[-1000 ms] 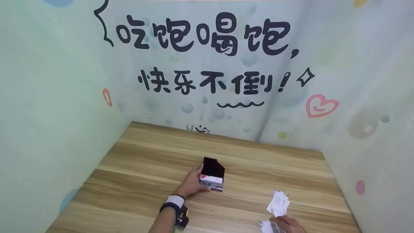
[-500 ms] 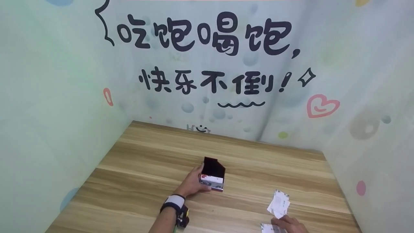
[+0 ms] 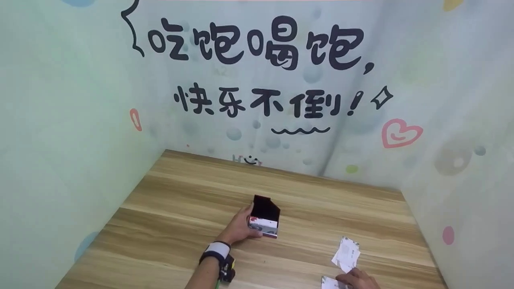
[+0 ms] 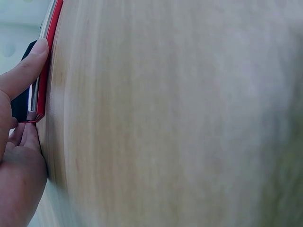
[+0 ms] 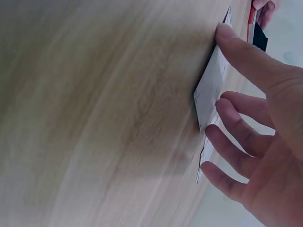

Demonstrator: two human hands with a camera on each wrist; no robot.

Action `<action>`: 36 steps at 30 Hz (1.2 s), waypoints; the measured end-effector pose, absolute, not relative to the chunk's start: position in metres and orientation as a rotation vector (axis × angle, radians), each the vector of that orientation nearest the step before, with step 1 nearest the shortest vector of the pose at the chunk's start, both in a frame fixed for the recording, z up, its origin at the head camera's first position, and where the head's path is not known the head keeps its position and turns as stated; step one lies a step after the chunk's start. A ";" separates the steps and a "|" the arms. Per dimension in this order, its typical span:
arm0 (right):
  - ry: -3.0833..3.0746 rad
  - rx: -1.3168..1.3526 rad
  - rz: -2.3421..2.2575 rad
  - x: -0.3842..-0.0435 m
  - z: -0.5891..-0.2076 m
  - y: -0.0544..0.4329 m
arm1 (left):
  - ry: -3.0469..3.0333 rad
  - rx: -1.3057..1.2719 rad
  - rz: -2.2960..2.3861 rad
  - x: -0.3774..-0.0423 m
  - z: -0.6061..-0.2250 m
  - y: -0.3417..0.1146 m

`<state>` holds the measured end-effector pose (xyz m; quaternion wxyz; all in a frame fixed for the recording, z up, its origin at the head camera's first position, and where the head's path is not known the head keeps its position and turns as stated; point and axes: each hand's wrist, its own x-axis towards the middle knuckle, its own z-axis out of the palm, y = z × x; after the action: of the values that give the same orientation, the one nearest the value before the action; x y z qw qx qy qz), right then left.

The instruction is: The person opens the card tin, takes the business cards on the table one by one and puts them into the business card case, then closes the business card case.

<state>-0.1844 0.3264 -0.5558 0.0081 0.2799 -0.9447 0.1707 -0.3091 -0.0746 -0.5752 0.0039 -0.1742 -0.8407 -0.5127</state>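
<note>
So, biggest stuff first: the whole background is taken up by the pale back wall (image 3: 261, 78), which is printed with chunky black lettering (image 3: 267, 91) and pastel blobs. Below that, everything's laid out on a wood-grain worktop (image 3: 180, 200).

Around the middle of it, the left hand (image 3: 239, 226) is planted beside a small open box (image 3: 266, 209). The box is gripped from its left side, thumb along the near edge and the other fingers wrapped on behind. Over at the lower right, the right hand (image 3: 359, 279) is partly cut off by the frame. In its wrist view the fingers are loosely bent and spread apart, thumb and fingertips set at a printed white card (image 3: 330, 282). Whether it's actually being pinched can't really be told.

The box itself is black inside and red along its underside, which is seen right down by the wood. A couple of overlapping white cards (image 3: 347, 255) are lying just beyond the right fingers. On the left wrist a white-and-dark strap (image 3: 218, 249) is worn, with a little black gadget (image 3: 227, 268) attached. Smallest of all, a white slip with red print (image 3: 265, 222) is tucked inside the box's near end.
</note>
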 end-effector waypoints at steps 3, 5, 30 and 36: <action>-2.885 0.893 0.544 -0.185 -0.556 0.322 | -2.653 -0.528 -1.599 -0.309 -0.576 -0.075; -2.857 0.900 0.539 -0.185 -0.556 0.320 | -2.656 -0.519 -1.603 -0.310 -0.576 -0.074; -2.488 0.762 0.318 -0.215 -0.537 0.266 | -2.637 -0.521 -1.657 -0.310 -0.577 -0.077; -2.501 0.737 0.316 -0.225 -0.530 0.252 | -2.673 -0.499 -1.615 -0.311 -0.576 -0.076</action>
<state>-0.2250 0.2525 -0.5301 0.2546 0.2714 -0.9208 0.1164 -0.3109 -0.0755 -0.5760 -0.0104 -0.1577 -0.8451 -0.5107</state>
